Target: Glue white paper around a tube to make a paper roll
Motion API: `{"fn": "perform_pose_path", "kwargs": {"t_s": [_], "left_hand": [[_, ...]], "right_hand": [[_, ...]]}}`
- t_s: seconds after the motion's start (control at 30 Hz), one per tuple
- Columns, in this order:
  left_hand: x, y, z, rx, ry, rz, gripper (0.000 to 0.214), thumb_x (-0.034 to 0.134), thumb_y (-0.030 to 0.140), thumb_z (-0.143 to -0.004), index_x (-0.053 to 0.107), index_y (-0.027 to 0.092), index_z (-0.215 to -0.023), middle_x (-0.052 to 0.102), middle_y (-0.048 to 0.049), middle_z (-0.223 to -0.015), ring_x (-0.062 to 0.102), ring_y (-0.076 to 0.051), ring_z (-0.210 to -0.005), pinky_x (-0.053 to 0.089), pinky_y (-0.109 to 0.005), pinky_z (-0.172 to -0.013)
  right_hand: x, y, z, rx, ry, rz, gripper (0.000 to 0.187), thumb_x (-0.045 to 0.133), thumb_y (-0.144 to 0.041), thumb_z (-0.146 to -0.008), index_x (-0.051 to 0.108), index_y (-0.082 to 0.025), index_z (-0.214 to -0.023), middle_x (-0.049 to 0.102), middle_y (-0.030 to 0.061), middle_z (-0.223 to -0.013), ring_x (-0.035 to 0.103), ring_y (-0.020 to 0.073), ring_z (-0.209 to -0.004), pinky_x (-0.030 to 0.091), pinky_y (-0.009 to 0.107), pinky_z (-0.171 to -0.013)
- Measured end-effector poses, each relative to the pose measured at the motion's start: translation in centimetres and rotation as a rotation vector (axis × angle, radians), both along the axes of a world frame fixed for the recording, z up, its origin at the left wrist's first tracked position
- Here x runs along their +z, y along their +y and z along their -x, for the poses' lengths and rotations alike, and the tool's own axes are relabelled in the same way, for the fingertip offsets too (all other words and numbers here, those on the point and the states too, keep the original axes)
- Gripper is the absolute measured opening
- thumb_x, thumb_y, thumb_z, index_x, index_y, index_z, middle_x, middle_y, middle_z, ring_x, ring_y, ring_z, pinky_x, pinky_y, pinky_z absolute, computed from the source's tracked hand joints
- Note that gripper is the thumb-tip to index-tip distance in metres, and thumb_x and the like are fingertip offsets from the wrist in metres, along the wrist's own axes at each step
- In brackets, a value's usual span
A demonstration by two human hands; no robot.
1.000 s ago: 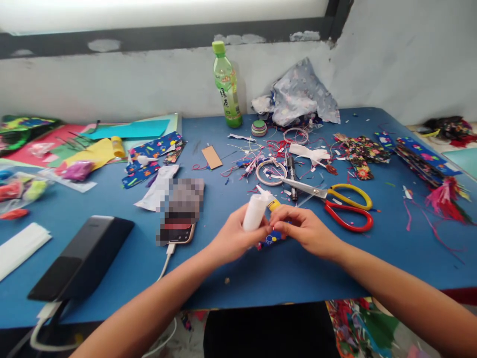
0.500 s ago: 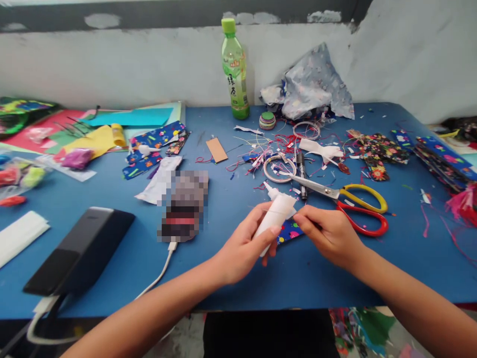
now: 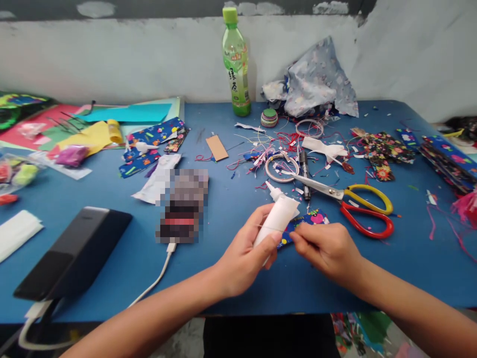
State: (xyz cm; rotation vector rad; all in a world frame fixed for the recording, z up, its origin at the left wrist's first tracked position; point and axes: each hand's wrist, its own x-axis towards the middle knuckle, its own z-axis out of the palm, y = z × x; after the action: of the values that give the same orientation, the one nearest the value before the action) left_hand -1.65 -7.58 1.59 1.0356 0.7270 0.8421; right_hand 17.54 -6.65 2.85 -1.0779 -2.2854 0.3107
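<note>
My left hand [image 3: 248, 253] is wrapped round a white roll, perhaps paper or cloth [image 3: 278, 219], held tilted above the table. A thin thread [image 3: 276, 229] runs across the roll towards my right hand [image 3: 328, 248], whose thumb and forefinger are pinched on its end. Behind the roll lies a blue patterned cloth piece [image 3: 315, 217], partly hidden by my hands. The white nozzle of a small bottle [image 3: 273, 189] shows just beyond the roll's top end. To the right rest large scissors with yellow and red handles [image 3: 367, 219], beside a black marker [image 3: 304, 174].
A green tea bottle [image 3: 236, 69] stands by the wall. Tape rings [image 3: 282, 167] lie among thread scraps. On the left are a black device [image 3: 74, 253] with a white cable and a blurred-out object [image 3: 182, 206]. A floral cloth stack [image 3: 449, 161] sits at right.
My right hand has moved down slightly, and the thread now crosses lower on the roll. My left hand keeps its hold. The camera view has shifted a little.
</note>
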Motion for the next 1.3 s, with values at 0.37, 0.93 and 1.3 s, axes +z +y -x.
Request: {"fn": "perform_pose_path", "kwargs": {"t_s": [0.37, 0.93, 1.3], "left_hand": [[-0.15, 0.04, -0.04, -0.009, 0.042, 0.059, 0.051, 0.057, 0.054, -0.087, 0.049, 0.019, -0.123, 0.05, 0.0049, -0.069, 0.048, -0.005, -0.045, 0.042, -0.015, -0.042], [0.27, 0.19, -0.01, -0.013, -0.167, 0.246, 0.038, 0.065, 0.052, -0.082, 0.055, 0.02, -0.1, 0.056, 0.0039, -0.065, 0.049, -0.005, -0.041, 0.036, -0.01, -0.036], [0.4, 0.66, 0.73, -0.098, -0.265, 0.264, 0.035, 0.08, 0.044, -0.07, 0.066, 0.019, -0.091, 0.063, -0.0004, -0.074, 0.054, -0.008, -0.055, 0.042, -0.015, -0.049]], "right_hand": [[-0.24, -0.63, 0.63, 0.032, 0.03, -0.028, 0.036, 0.048, -0.023, -0.095, 0.051, -0.018, -0.06, 0.048, -0.0057, -0.048, 0.041, 0.0065, -0.041, 0.029, 0.022, -0.046], [-0.11, -0.37, 0.63, 0.193, 0.167, 0.193, 0.032, 0.043, -0.026, -0.099, 0.061, -0.016, -0.075, 0.064, -0.0003, -0.058, 0.053, 0.009, -0.045, 0.038, 0.02, -0.047], [-0.13, -0.08, 0.37, 0.208, 0.166, 0.1, 0.041, 0.039, -0.035, -0.101, 0.065, -0.016, -0.075, 0.067, 0.001, -0.059, 0.055, 0.0097, -0.048, 0.038, 0.02, -0.05]]}}
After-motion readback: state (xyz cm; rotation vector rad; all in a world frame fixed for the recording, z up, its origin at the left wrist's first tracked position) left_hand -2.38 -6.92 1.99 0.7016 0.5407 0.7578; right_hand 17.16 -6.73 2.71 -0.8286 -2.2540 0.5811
